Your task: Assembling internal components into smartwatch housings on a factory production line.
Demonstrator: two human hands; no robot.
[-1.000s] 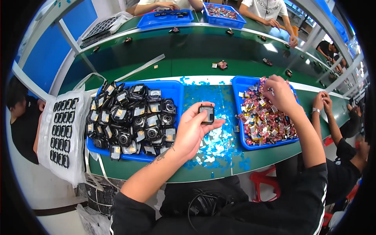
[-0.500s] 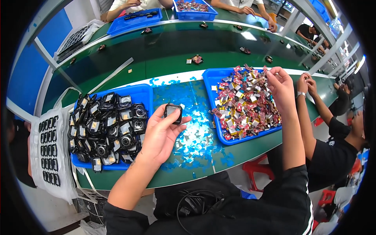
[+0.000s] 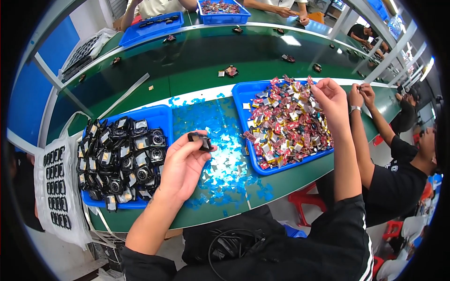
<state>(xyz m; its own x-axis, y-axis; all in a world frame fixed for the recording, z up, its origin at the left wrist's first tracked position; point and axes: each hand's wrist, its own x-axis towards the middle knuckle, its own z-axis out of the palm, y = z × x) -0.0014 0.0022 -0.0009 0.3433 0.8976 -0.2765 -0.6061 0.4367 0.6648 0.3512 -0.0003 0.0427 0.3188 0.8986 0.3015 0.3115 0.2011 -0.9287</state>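
My left hand pinches a black smartwatch case between thumb and fingers, tilted so that its edge shows. Left of it, a blue tray is heaped with black smartwatch cases, several with round sensor backs and pale patches. My right hand is over the far right part of another blue tray. Thumb and fingers are drawn together there; whether they grip a small part cannot be made out. Red circuit pieces and silver battery cells are piled in that tray.
Blue film scraps litter the green bench between the trays. A white sheet of black cases hangs at the left. Beyond a pale rail, a green conveyor carries scattered parts. A co-worker's hands are close on my right.
The watch case has been tipped over in my left hand, so its open face no longer shows toward me. The whole view has shifted slightly. My right hand stays over the parts tray.
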